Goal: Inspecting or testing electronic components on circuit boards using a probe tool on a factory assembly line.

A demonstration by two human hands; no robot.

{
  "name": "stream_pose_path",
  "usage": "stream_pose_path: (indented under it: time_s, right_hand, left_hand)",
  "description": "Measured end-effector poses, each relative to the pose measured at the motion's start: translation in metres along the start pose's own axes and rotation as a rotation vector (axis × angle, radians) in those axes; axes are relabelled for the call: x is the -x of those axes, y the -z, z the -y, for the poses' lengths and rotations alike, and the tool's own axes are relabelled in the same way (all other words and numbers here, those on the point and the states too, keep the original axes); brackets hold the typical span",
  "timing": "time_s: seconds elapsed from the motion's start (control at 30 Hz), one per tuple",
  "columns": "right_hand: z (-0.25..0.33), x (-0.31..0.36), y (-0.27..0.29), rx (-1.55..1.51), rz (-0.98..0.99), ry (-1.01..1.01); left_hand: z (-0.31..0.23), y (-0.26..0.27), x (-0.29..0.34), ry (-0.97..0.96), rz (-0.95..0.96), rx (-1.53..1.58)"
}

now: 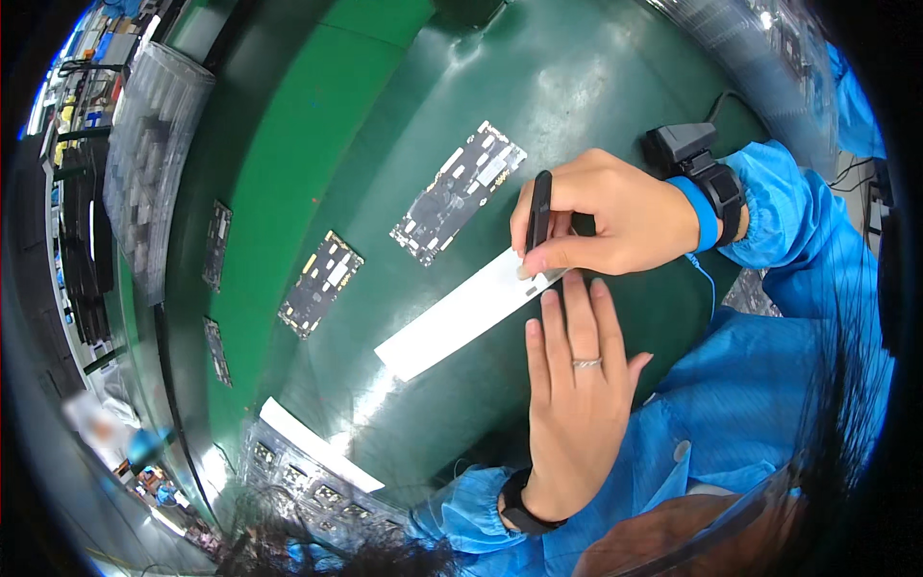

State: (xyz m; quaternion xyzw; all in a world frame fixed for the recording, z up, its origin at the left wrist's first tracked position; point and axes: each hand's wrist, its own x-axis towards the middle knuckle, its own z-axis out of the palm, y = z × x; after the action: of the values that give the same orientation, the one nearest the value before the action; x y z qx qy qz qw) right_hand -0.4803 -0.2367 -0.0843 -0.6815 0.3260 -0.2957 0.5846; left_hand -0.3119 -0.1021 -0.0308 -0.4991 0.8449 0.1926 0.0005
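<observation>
My right hand grips a black pen upright, its lower end over the upper end of a long white paper strip. Flat beside that end lies my left hand, fingers stretched, fingertips at the strip's edge. It holds nothing and wears a ring. Past the strip, a large dark circuit board rests on the green mat. A smaller circuit board lies to its left. The strip's surface under my right fingers is partly hidden.
Two narrow circuit boards lie farther left. Clear plastic trays stand at the left edge; another tray with parts and a white strip is at lower left. A black corded device sits by my right wrist.
</observation>
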Motion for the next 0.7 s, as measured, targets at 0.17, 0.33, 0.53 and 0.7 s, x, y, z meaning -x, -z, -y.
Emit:
stream_pose_path:
  time_s: [0.17, 0.33, 0.53, 0.7]
  right_hand:
    - [-0.001, -0.001, -0.002, 0.104, 0.029, 0.044]
    - [-0.002, -0.001, -0.003, 0.128, 0.034, 0.061]
    - [-0.005, -0.001, -0.003, 0.113, 0.013, 0.094]
    - [-0.004, -0.001, -0.004, 0.118, 0.026, 0.098]
  left_hand:
    - [-0.002, -0.013, -0.005, 0.002, -0.010, 0.000]
    - [-0.003, -0.016, -0.007, -0.013, -0.033, -0.050]
    - [-0.002, -0.014, -0.013, 0.001, -0.010, -0.145]
    - [-0.001, -0.016, -0.011, -0.022, -0.097, -0.017]
